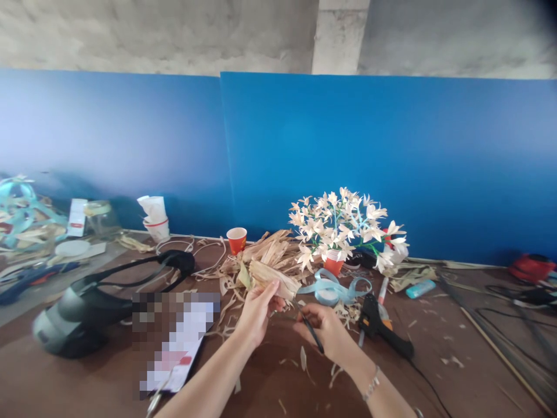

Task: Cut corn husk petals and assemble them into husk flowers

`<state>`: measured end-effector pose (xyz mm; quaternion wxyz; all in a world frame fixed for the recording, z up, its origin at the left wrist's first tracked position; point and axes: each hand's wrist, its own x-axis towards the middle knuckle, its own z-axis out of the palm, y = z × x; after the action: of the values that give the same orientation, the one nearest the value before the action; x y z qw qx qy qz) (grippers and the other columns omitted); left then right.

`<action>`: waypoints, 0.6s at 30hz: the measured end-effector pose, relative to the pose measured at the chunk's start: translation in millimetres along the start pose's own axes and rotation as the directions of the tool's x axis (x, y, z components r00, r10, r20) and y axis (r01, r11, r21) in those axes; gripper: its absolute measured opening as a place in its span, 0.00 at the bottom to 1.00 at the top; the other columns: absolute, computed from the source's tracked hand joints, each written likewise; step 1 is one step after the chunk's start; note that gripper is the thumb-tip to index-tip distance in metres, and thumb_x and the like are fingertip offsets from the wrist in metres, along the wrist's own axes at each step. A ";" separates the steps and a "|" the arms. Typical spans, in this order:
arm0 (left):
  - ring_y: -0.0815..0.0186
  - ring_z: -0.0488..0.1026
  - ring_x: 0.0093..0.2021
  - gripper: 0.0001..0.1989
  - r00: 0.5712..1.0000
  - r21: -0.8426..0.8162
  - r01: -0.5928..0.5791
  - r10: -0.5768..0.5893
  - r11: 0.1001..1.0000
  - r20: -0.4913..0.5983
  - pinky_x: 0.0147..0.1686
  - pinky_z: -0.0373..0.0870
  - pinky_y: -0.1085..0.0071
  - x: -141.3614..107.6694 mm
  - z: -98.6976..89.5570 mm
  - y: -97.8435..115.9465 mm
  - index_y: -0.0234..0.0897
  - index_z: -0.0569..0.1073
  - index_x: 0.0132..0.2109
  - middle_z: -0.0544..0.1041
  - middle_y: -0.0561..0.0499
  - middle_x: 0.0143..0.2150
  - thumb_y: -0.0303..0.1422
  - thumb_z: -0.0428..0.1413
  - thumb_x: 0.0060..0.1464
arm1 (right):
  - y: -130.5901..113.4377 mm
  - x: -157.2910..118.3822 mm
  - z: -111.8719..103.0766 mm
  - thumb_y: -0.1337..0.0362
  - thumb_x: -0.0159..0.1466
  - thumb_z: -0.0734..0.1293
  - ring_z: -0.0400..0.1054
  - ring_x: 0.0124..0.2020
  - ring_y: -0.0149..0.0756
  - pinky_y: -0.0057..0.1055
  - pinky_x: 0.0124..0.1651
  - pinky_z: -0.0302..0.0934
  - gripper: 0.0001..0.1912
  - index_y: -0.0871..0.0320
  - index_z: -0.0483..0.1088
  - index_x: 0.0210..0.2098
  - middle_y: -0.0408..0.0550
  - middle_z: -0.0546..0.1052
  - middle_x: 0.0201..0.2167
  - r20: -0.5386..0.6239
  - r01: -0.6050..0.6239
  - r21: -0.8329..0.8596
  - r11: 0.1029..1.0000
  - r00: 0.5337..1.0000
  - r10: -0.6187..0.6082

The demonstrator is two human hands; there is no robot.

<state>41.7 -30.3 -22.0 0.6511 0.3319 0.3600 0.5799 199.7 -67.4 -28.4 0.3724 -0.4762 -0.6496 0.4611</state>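
Observation:
In the middle of the view my left hand (pixel 261 309) is closed on a pale dried husk (pixel 272 280), which points up and to the left. Just to the right, my right hand (pixel 324 332) grips a dark, thin tool (pixel 311 329), apparently scissors, with its tip at the husk's lower right end. Behind my hands lies a pile of dried husks (pixel 276 247). A bunch of cream flowers (pixel 339 223) stands in a red cup (pixel 333 263), with a light blue ribbon (pixel 331 288) in front of it.
A black glue gun (pixel 383 329) with a cord lies to the right. On the left are a dark headset (pixel 78 316) and a partly pixelated phone (pixel 183 348). A red paper cup (pixel 237 241) stands behind; husk scraps are scattered about. A blue partition (pixel 369 133) rises behind the table.

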 end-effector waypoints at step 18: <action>0.74 0.68 0.17 0.17 1.000 0.016 0.010 -0.011 1.000 0.006 0.19 0.63 0.79 -3.7 4.3 1.5 0.29 0.73 0.26 0.75 0.50 0.19 0.39 0.66 0.34 | -3.1 1.2 3.6 0.59 0.51 0.70 0.52 0.15 0.22 0.21 0.17 0.45 0.14 0.61 0.64 0.26 0.36 0.61 0.15 -0.045 0.015 0.012 1.000 0.999 -0.015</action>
<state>44.4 -33.9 -18.2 0.6526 0.3369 0.3643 0.5726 195.2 -67.4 -26.5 0.3934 -0.4793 -0.6416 0.4515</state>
